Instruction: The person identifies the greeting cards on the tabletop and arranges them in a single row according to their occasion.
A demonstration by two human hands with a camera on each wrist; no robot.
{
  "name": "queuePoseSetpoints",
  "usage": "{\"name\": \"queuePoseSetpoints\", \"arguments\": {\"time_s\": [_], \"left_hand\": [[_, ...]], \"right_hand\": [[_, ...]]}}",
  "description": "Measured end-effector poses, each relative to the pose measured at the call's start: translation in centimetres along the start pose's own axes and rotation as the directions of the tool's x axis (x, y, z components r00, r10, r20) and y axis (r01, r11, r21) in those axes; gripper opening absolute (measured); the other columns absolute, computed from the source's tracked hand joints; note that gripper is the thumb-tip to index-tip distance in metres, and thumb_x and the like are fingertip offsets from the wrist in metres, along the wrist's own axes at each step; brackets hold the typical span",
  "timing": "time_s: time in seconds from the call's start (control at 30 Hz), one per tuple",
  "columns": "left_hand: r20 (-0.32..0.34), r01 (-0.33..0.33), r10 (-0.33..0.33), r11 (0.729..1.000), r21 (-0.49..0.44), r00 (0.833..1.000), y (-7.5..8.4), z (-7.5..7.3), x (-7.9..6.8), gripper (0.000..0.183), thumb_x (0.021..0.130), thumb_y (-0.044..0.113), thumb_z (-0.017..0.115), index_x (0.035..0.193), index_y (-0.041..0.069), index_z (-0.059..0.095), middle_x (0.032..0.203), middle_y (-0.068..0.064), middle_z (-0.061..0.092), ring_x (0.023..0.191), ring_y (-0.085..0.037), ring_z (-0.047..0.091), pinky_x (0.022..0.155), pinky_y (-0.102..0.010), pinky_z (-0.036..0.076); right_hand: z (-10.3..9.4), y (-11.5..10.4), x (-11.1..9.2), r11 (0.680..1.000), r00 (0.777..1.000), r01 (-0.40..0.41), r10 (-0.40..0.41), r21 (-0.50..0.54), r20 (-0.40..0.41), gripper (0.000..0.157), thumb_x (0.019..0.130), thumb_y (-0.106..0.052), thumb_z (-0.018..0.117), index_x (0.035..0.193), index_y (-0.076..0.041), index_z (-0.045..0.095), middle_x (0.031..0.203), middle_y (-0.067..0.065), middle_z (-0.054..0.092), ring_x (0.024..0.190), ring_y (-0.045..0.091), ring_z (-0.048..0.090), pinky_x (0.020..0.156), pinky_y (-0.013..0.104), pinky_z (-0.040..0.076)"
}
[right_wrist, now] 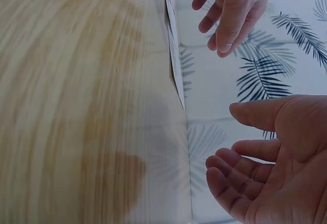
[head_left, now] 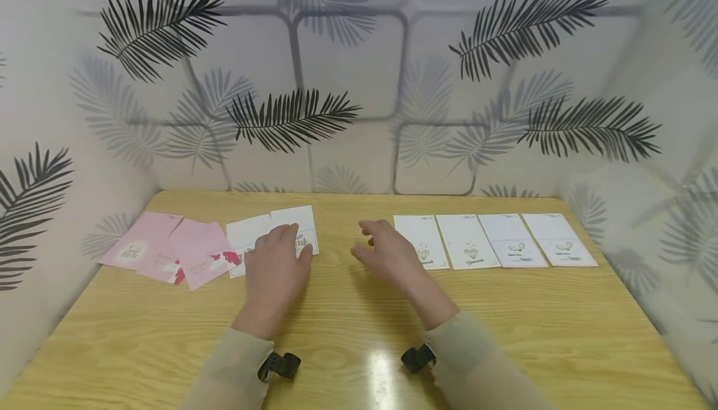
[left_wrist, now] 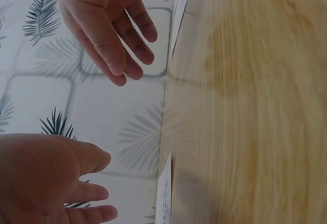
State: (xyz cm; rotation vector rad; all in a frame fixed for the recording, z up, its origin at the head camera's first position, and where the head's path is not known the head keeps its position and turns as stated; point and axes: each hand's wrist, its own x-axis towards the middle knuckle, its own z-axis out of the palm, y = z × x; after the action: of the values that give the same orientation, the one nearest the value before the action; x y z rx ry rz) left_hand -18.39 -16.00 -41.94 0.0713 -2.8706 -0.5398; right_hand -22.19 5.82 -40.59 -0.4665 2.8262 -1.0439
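My left hand (head_left: pixel 277 266) hovers above the table, its fingers loosely bent and holding nothing. In the head view it overlaps two white cards with printed lettering, of which the right one (head_left: pixel 293 215) and the left one (head_left: pixel 247 229) show partly behind the fingers. Across a gap, my right hand (head_left: pixel 392 253) is raised too, palm turned inward and fingers relaxed, with nothing in its grasp. Nearest to it is a white card with a gold diamond print (head_left: pixel 422 242), partly hidden by the hand. In the left wrist view a white card (left_wrist: pixel 164 196) lies flat beyond the left fingers.
Pink cards (head_left: pixel 193 248) overlap one another at the table's left. To the right, several white cards lie side by side, including a second diamond card (head_left: pixel 465 238) and two with a line drawing (head_left: pixel 513 242). A patterned wall (head_left: pixel 353 73) rises behind the wooden table (head_left: pixel 348 310).
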Motion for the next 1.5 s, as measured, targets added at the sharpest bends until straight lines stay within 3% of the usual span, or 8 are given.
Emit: {"name": "queuePoseSetpoints", "arguments": {"time_s": [0.43, 0.97, 1.37, 1.5], "left_hand": [[-0.005, 0.042, -0.042, 0.999, -0.030, 0.999, -3.3, -0.4, 0.0, 0.058, 0.111, 0.033, 0.062, 0.158, 0.000, 0.056, 0.158, -0.025, 0.054, 0.141, -0.055, 0.049, 0.108, -0.076, 0.041], [0.052, 0.058, -0.058, 0.998, 0.001, 0.997, -5.0, -0.5, 0.7, 0.061, 0.112, 0.036, 0.061, 0.159, -0.002, 0.053, 0.154, -0.032, 0.055, 0.136, -0.059, 0.052, 0.106, -0.076, 0.043], [0.093, 0.059, -0.061, 0.998, 0.021, 0.994, -5.8, -0.2, 0.9, 0.059, 0.110, 0.033, 0.064, 0.157, -0.003, 0.055, 0.152, -0.033, 0.056, 0.131, -0.061, 0.055, 0.106, -0.075, 0.044], [0.107, 0.060, -0.063, 0.997, 0.039, 0.992, -6.0, -0.1, 0.9, 0.060, 0.109, 0.033, 0.066, 0.157, -0.001, 0.056, 0.150, -0.032, 0.058, 0.130, -0.060, 0.055, 0.105, -0.074, 0.045]], "right_hand": [[2.1, -2.4, 1.7, 1.000, 0.998, 0.005, -0.006, 0.026, 0.058, 0.059, 0.107, -0.028, 0.070, 0.159, -0.005, 0.057, 0.145, 0.012, 0.068, 0.127, 0.031, 0.070, 0.102, 0.051, 0.057], [4.0, -3.3, 3.4, 0.996, 0.993, -0.018, 0.007, 0.090, 0.115, 0.058, 0.108, -0.029, 0.071, 0.157, -0.002, 0.057, 0.143, 0.016, 0.069, 0.130, 0.032, 0.069, 0.108, 0.049, 0.054], [4.9, -3.8, 4.0, 0.999, 0.991, -0.035, 0.030, 0.033, 0.133, 0.057, 0.110, -0.028, 0.069, 0.156, 0.001, 0.057, 0.144, 0.017, 0.069, 0.135, 0.033, 0.064, 0.115, 0.047, 0.049], [5.5, -3.3, 4.8, 0.999, 0.990, -0.029, 0.026, 0.014, 0.138, 0.049, 0.108, -0.029, 0.071, 0.148, -0.001, 0.064, 0.139, 0.016, 0.071, 0.128, 0.031, 0.066, 0.111, 0.048, 0.051]]}}
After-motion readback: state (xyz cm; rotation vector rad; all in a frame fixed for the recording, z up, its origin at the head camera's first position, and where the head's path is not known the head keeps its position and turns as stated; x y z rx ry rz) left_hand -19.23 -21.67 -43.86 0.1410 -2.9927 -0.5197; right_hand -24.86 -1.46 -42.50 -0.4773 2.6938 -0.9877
